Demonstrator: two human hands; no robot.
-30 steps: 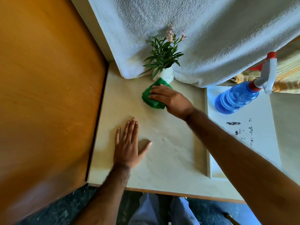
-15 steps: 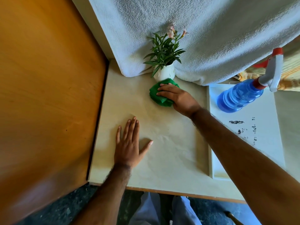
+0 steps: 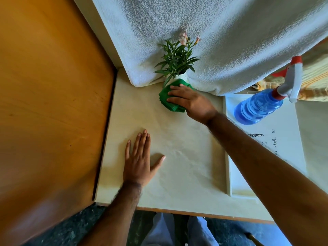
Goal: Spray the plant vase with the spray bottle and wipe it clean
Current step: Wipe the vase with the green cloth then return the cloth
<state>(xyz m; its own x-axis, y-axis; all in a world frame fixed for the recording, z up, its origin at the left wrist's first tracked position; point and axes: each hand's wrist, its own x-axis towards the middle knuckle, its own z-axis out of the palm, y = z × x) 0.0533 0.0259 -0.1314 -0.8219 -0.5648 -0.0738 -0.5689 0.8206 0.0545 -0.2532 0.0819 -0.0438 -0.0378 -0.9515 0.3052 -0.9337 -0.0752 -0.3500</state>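
A small white vase (image 3: 182,76) with a green leafy plant (image 3: 177,58) and pale pink flowers stands at the back of the cream table (image 3: 186,166), against a hanging white towel. My right hand (image 3: 190,101) presses a folded green cloth (image 3: 167,99) against the vase's front, covering most of the vase. My left hand (image 3: 139,160) lies flat on the table, fingers spread, holding nothing. The blue spray bottle (image 3: 259,107) with a white and red trigger head stands on a white tray at the right.
An orange wooden panel (image 3: 49,103) rises along the table's left side. The white towel (image 3: 221,32) hangs behind the vase. A white tray (image 3: 262,157) with dark smudges holds the bottle. A striped yellow fabric (image 3: 317,79) lies at the far right.
My right hand has shifted the green cloth back and forth across the vase's front, a little right and then back left and higher. My left hand has stayed flat on the table.
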